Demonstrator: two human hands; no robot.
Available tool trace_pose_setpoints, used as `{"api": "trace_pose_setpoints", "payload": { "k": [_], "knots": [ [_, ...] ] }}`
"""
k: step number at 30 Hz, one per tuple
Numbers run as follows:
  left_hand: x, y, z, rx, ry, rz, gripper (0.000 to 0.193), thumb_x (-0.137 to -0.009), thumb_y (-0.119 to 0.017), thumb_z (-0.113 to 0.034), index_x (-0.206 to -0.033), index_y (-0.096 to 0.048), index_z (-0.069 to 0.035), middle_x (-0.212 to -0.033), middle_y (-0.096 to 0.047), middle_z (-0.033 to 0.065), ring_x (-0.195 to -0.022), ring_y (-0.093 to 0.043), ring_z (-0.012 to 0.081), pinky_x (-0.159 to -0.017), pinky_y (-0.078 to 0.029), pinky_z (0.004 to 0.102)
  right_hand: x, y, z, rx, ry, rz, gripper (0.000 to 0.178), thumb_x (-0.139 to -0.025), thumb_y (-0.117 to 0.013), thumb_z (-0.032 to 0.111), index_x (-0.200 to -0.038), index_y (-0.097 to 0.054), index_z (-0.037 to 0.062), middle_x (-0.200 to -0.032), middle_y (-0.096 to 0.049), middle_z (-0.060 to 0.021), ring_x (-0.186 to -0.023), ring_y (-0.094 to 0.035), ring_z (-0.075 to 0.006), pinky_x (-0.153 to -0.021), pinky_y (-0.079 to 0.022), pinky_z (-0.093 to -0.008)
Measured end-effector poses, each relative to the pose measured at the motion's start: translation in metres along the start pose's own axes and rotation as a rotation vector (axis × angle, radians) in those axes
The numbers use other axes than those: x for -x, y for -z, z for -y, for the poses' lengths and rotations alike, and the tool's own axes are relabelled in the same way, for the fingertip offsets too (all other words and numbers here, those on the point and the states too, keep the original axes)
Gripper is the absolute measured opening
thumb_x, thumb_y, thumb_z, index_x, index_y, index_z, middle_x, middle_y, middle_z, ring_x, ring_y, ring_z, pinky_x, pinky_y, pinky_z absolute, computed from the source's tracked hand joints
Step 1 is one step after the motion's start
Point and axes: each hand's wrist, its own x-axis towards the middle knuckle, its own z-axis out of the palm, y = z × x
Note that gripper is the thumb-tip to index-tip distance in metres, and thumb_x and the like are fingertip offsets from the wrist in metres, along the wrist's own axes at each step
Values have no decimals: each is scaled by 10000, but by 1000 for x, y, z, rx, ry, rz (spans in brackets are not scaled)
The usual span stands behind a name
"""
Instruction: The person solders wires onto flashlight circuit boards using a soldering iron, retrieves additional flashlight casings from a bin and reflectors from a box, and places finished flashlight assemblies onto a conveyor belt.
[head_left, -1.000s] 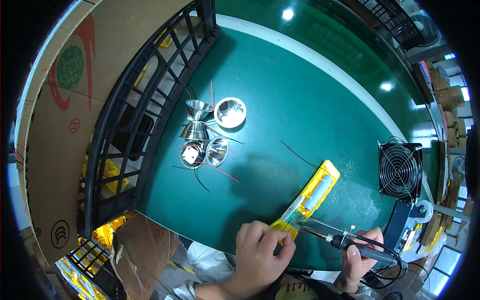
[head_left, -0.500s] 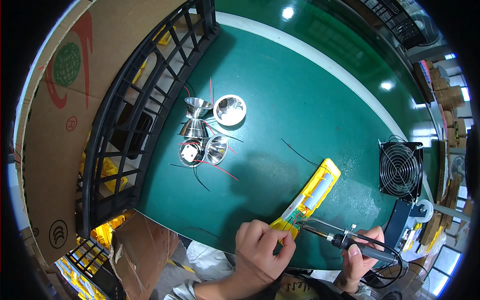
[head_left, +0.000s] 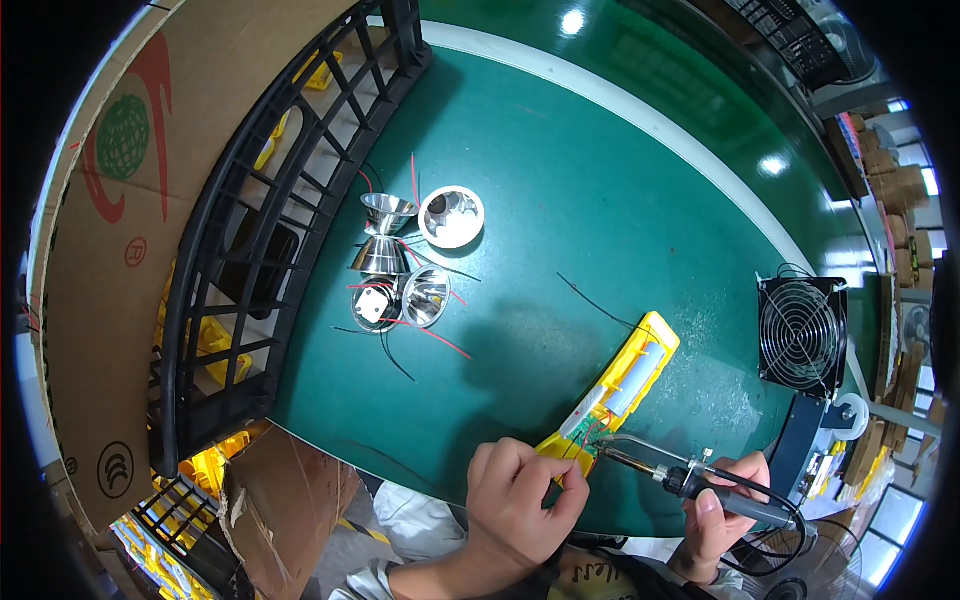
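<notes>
On the green table, a yellow plastic housing (head_left: 656, 335) lies open, with a grey-blue cylindrical cell (head_left: 636, 380), a small green circuit board (head_left: 577, 428) and thin wires inside. My right hand (head_left: 722, 505) grips a soldering iron (head_left: 735, 503) with a curved metal tube alongside it. The iron's tip touches or hovers at the wires by the board; I cannot tell which. At the housing's near end, my left hand (head_left: 525, 500) is closed in a pinch. What its fingertips hold is too small to make out. A black wire (head_left: 597, 303) trails from the housing.
Several shiny reflector cups (head_left: 452, 217) with red and black wires stand left of centre. Beyond them are a black plastic crate (head_left: 285, 190) holding yellow parts and a cardboard box (head_left: 110, 270). A black fan (head_left: 802, 333) stands at the right, near a white spool (head_left: 850, 418).
The view has shifted slightly, so the cups and crate appear a little further left. Both hands and the soldering iron keep nearly the same pose at the housing.
</notes>
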Motion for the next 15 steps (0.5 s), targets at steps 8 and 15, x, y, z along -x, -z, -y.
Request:
{"api": "trace_pose_setpoints", "payload": {
  "k": [8,15],
  "knots": [
    [0,2,-1,-29,2,11,180,-621,-701,-39,-725,-566,-97,-686,-425,25,-603,-418,191,-530,-345,305,-3,1,-3,10,106,-108,360,-720,-661,228,-837,-397,14,-588,-452,-49,-421,-395,-72,-393,-339,-178],
    [-2,12,-11,-91,-3,43,294,-624,-744,-99,-849,-567,-31,-798,-491,89,-719,-492,253,-616,-409,322,-6,18,-6,-127,149,-167,337,-718,-678,203,-822,-415,20,-612,-491,-60,-457,-463,-84,-432,-372,-181]
  ]
}}
